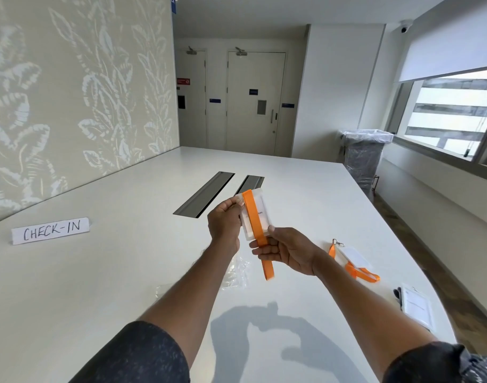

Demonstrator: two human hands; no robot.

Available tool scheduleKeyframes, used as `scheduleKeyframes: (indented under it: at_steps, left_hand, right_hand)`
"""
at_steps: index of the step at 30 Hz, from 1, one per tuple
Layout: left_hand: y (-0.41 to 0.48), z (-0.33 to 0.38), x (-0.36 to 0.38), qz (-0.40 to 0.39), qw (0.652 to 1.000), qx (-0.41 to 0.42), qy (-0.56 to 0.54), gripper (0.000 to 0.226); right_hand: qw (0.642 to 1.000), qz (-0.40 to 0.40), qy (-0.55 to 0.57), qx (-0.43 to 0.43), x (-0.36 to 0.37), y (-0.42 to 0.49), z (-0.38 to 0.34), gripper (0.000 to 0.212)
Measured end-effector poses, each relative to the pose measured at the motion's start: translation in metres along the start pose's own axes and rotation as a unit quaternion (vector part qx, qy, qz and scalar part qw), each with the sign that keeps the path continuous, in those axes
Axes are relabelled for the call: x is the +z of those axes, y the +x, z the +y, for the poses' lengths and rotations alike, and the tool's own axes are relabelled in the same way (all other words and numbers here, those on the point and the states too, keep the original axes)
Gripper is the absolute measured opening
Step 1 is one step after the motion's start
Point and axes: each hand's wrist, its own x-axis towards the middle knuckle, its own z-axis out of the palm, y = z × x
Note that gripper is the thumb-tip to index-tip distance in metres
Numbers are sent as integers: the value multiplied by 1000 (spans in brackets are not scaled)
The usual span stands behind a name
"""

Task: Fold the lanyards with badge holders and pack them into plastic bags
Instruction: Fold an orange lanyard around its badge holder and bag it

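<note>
Above the white table [126, 272] I hold a clear badge holder [260, 205] with an orange lanyard [254, 217] wrapped lengthwise around it. My left hand [224, 222] pinches the holder's upper left edge. My right hand [285, 251] grips its lower end and the strap, whose loose tail [267, 268] hangs below. Clear plastic bags [237, 272] lie on the table under my hands. A second orange lanyard with badge holder [353, 261] lies on the table to the right.
A paper sign reading CHECK-IN [50, 230] stands at the left. Two cable slots [206, 193] cut the table's middle. A white card in a sleeve [416, 306] lies near the right edge. A bagged bin [364, 156] stands beyond the table by the window.
</note>
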Motion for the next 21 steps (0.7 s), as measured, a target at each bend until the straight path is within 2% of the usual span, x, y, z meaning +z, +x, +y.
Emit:
scheduleKeyframes:
  at_steps: [7,16,21]
  left_hand:
    - [0,-3,-3,39,998,26,49,15]
    - [-11,-9,-3,-16,992,29,119,10]
    - [-18,-16,-3,-81,990,-21,116,15]
  right_hand:
    - [991,29,-126,19,2,-5,2,12]
    - [992,63,-104,-25,5,-2,-10,24]
    - [994,86,-66,-19,3,1,-16,29]
